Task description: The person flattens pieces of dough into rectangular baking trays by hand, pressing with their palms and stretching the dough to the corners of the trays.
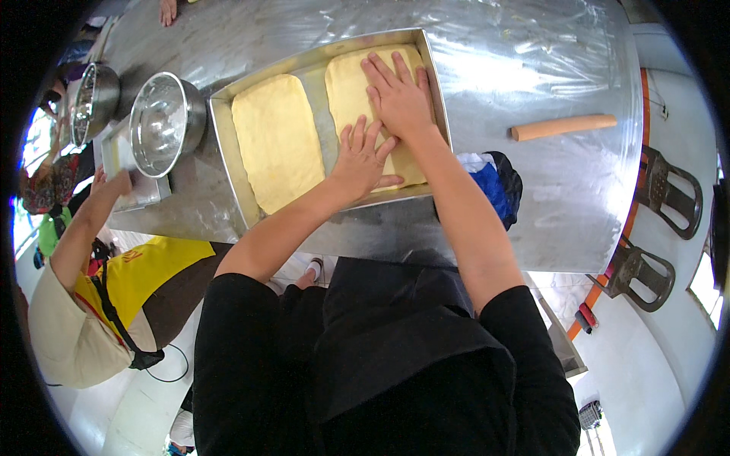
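Right dough slab (pixel 357 91) in tray (pixel 228 163), long axis running away from the person. Both hands flat on it, fingers spread: right hand (pixel 399 99) farther, left hand (pixel 363 158) at near end.

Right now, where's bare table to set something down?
Free: steel table beyond and right of the tray, around the rolling pin. Crowded: left end with two bowls; both hands fill the tray's right half.
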